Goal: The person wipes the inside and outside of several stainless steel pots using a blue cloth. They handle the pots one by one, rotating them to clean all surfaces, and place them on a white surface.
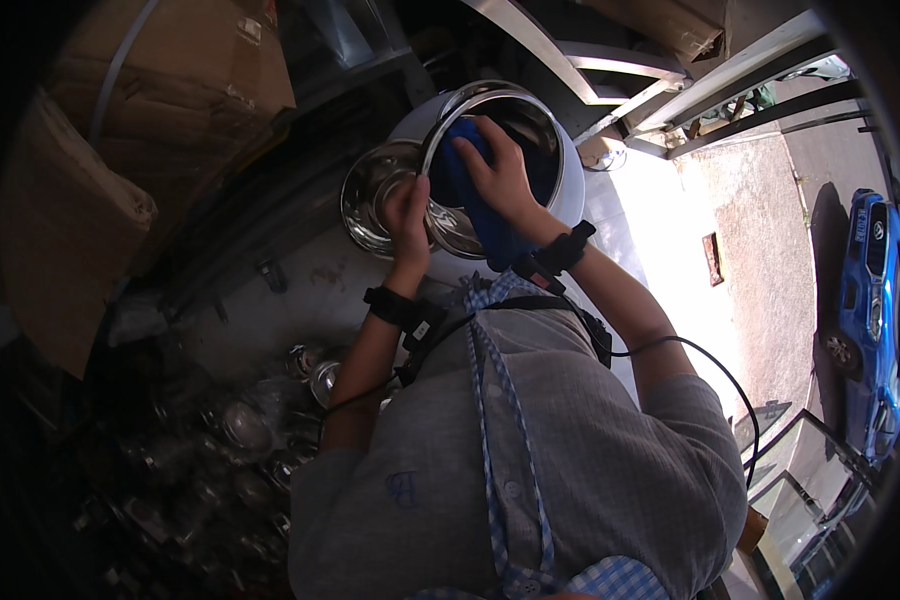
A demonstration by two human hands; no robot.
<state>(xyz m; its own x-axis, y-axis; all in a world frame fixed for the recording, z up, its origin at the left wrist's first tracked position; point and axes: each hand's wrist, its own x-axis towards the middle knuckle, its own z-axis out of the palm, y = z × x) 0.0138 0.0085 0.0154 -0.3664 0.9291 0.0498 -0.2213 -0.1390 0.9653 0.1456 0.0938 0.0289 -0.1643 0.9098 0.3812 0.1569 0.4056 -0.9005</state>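
Observation:
A shiny metal bowl (511, 92) is tilted in front of me, its opening facing up toward me. My left hand (407, 218) is closed on its near left rim, thumb up along the edge. Inside the opening, my right hand (500, 178) grips a blue cloth (492, 228), pressing part of it against the inner wall. The rest of the cloth hangs down over the near rim. A second round metal vessel (358, 208) lies just left, partly behind my left hand. Under the bowl shows a white rounded object (573, 185), mostly covered.
Large cardboard boxes (170, 90) stand at the far left. Many shiny metal pieces (240, 425) lie heaped on the dim floor at lower left. A metal frame (620, 65) is at the far right. Outside stands a blue car (870, 300). A cable (710, 350) runs beside my right arm.

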